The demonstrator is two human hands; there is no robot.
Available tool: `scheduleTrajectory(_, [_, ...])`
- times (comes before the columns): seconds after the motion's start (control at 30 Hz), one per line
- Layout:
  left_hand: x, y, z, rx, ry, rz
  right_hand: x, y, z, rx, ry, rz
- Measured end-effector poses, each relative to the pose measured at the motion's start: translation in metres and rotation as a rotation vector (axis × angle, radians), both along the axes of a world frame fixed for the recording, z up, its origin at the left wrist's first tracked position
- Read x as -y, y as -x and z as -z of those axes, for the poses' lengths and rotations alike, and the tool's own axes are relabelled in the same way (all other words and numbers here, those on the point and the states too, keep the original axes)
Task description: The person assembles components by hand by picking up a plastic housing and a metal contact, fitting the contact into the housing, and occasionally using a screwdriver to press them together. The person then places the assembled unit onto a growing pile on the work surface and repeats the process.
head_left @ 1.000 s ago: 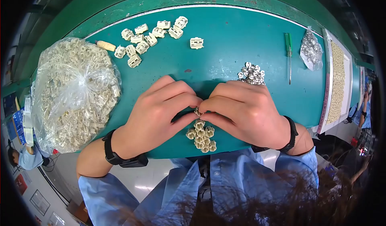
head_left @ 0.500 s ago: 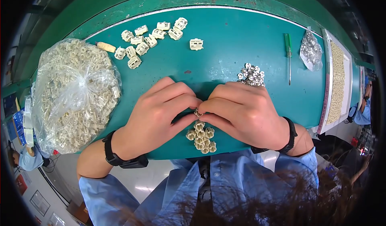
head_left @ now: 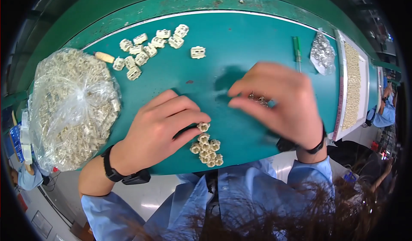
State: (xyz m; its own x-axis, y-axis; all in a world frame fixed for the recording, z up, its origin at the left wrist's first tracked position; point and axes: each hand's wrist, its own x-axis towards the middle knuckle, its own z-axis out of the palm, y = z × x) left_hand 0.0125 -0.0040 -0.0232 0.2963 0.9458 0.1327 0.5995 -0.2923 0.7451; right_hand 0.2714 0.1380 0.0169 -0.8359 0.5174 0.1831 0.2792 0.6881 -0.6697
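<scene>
Between thumb and forefinger, my left hand (head_left: 165, 125) pinches a small beige hollow plastic part with a notched rim (head_left: 203, 127). Just below it on the table lies a cluster of similar beige parts (head_left: 206, 150). My right hand (head_left: 279, 99) is raised to the right, slightly smeared by motion. A gap shows between its thumb and fingertips, and I see nothing held there. Behind that gap, partly covered by the hand, is a pile of small shiny metal pieces (head_left: 259, 99).
Several larger cream plastic housings (head_left: 141, 52) lie at the back left, one (head_left: 198, 52) apart from them. A big clear bag of parts (head_left: 77, 108) fills the left. At the right are a green-handled screwdriver (head_left: 297, 48), a small bag of metal pieces (head_left: 322, 54) and a white tray (head_left: 339, 112).
My right hand has parted from the left and moved up and right, its fingers separating. My left hand keeps the beige part. The whole view has shifted slightly.
</scene>
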Motion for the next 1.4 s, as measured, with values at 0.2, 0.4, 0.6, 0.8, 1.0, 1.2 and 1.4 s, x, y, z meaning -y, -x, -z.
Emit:
scheduleTrajectory(0.2, [-0.004,0.002,-0.007,-0.055,-0.061,0.142,-0.034,-0.033,-0.010,0.236,-0.027,-0.015])
scheduleTrajectory(0.4, [-0.005,0.002,-0.007,0.012,-0.004,0.059,-0.019,-0.024,-0.002,0.278,-0.143,-0.118])
scheduleTrajectory(0.6, [-0.008,0.008,-0.009,0.026,-0.008,0.055,-0.011,-0.018,-0.004,0.323,-0.099,-0.060])
scheduleTrajectory(0.8, [-0.019,0.016,-0.010,-0.012,-0.038,0.014,-0.009,-0.021,0.003,0.310,-0.079,-0.015])
scheduleTrajectory(1.0, [-0.036,0.015,-0.004,-0.154,-0.237,-0.217,-0.008,-0.020,0.009,0.315,-0.036,0.002])
scheduleTrajectory(1.2, [-0.063,-0.009,-0.015,-0.391,-0.352,-0.203,-0.019,-0.023,-0.014,0.158,0.253,0.021])
scheduleTrajectory(1.4, [-0.053,-0.005,-0.012,-0.106,-0.045,-0.099,-0.014,-0.015,0.003,0.026,0.237,-0.063])
